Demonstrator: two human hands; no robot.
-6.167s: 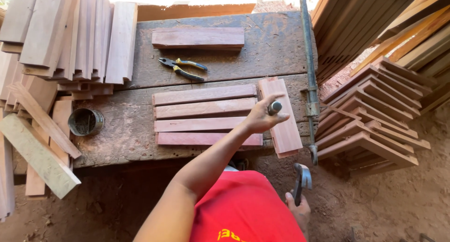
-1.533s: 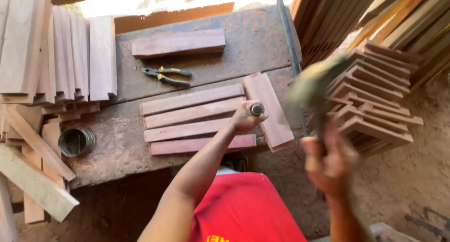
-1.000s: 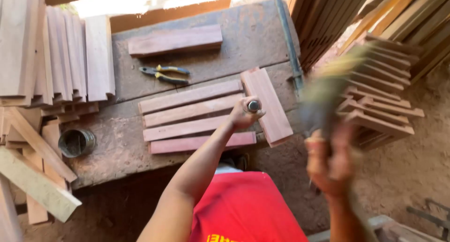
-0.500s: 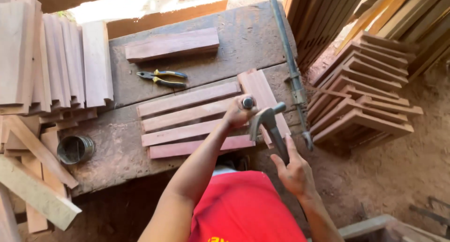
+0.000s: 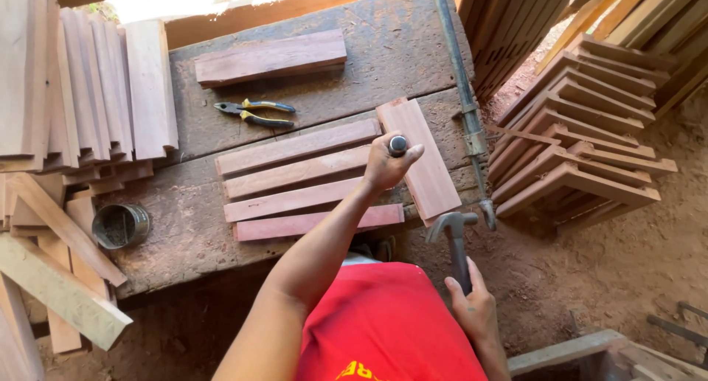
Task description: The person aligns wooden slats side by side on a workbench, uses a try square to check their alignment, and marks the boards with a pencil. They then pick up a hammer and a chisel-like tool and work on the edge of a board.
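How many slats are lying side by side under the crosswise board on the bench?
4: the top slat, second slat, third slat and nearest slat. The left hand hides some right ends.

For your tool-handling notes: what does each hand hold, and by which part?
Right hand: grey steel claw hammer, by its handle's lower end. Left hand: short dark metal punch, by its shaft.

Sharp daylight frame, sun glare overexposed along the top edge, soft shadows.
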